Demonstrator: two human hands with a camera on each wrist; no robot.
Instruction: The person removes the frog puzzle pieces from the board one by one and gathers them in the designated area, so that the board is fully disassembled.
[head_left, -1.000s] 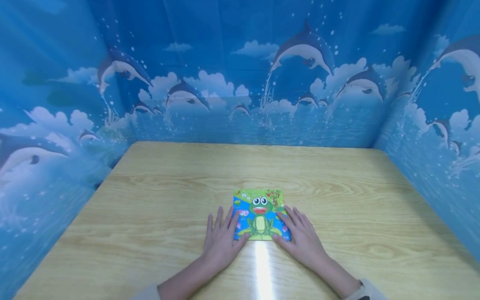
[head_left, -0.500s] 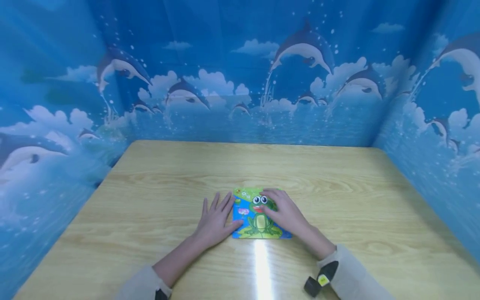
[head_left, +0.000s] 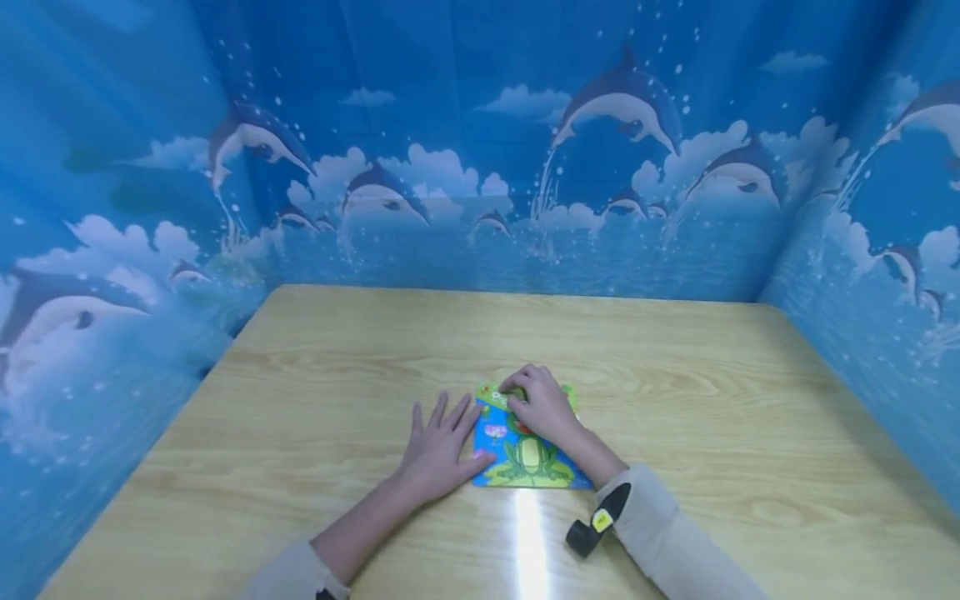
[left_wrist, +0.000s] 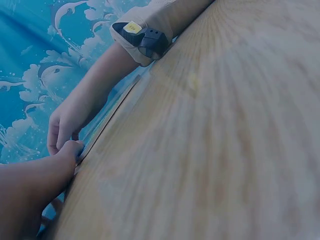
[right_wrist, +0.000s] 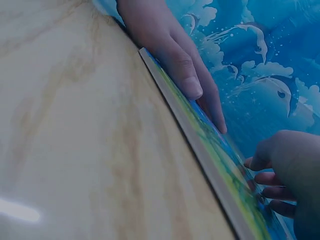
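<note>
A frog board (head_left: 528, 475) lies flat on the wood-grain table (head_left: 337, 375), between 5 and 6 o'clock from the middle of the head view. The left hand (head_left: 438, 458) lies between 8 and 9 o'clock of the board, grasping nothing: its fingers are straight and spread, and its thumb touches the board's left part. Its forearm comes in from about 8 o'clock. The right hand (head_left: 546, 407) is over the board's upper part, between 12 and 1 o'clock, covering most of the frog's head. Its fingers bend downward; whether they pinch anything cannot be told. The frog's body shows at 6 o'clock of this hand, and a pink flower (head_left: 495, 431) is printed at the board's 9 o'clock. A black device (head_left: 583, 538) with a yellow label (head_left: 602, 521) is worn at the cuff of the right sleeve (head_left: 660, 525), at 5 o'clock of the board. A streak of light (head_left: 530, 542) shines on the table at 6 o'clock. Beyond, at 12 o'clock, hangs a blue curtain (head_left: 450, 75) printed with dolphins (head_left: 618, 100).
</note>
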